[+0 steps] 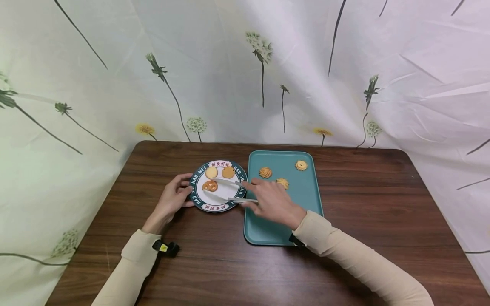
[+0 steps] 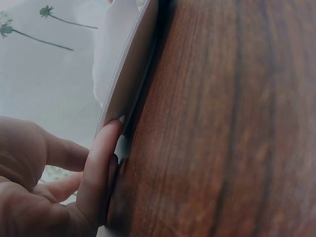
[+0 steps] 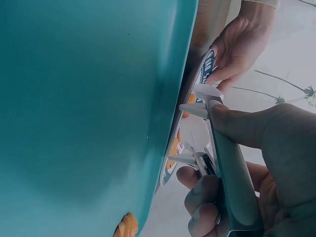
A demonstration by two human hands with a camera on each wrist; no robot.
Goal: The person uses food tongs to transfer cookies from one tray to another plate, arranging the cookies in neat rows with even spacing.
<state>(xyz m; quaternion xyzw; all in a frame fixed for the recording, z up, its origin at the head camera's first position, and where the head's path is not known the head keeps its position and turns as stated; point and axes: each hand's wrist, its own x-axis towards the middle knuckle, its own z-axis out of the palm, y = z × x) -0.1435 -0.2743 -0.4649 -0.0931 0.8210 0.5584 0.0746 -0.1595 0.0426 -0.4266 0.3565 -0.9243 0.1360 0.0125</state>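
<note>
My left hand [image 1: 174, 197] grips the left rim of a round plate [image 1: 214, 208] with a dark green lettered border. In the left wrist view, a fingertip presses the edge of the plate [image 2: 129, 79]. On the plate are a pretzel cookie [image 1: 209, 186] and two round cookies, one pale [image 1: 211, 172] and one browner [image 1: 228, 172]. My right hand [image 1: 273, 202] holds metal tongs [image 1: 245, 199] with white tips, reaching over the plate from the right. The tongs' arms are spread, their tips at the pretzel; whether they touch it I cannot tell.
A teal tray [image 1: 283, 225] lies right of the plate, under my right forearm. It bears a swirl cookie [image 1: 265, 172], a cookie partly behind my right hand [image 1: 283, 183], and a ring-shaped cookie [image 1: 301, 165]. A flowered cloth [image 1: 229, 85] hangs behind the wooden table [image 1: 363, 191].
</note>
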